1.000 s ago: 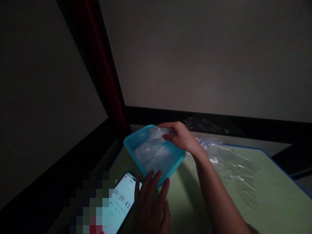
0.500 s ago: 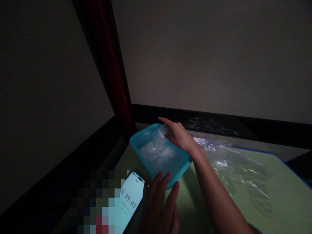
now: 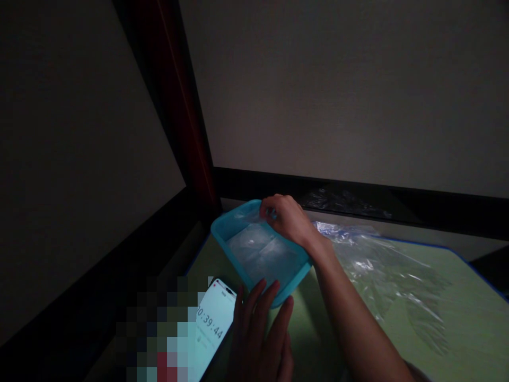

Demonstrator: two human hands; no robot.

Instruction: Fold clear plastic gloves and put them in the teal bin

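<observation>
A blue plastic tray (image 3: pixel 234 261) stands tilted at the table's far left, with clear plastic sheets or bags (image 3: pixel 264 249) lying flat in it. My right hand (image 3: pixel 288 217) reaches across the tray's far right side. Its thumb and fingers are pinched together over the far end, with a faint piece of clear plastic film (image 3: pixel 249 216) at the fingertips. At the tray's near corner is my left hand (image 3: pixel 262 329), fingers spread, the tips of two of them resting on the rim. Its thumb is apart from the tray.
A lit phone (image 3: pixel 214 323) showing a running timer lies left of my left hand, partly under a pixelated patch. Crumpled clear plastic (image 3: pixel 377 270) spreads over the green table (image 3: pixel 473 318) at right. A dark ledge (image 3: pixel 417 207) and wall border the far side.
My right hand has curled its fingers in. The clear plastic that stood up beside it has moved out of the tray's middle. My left hand and the tray have stayed put.
</observation>
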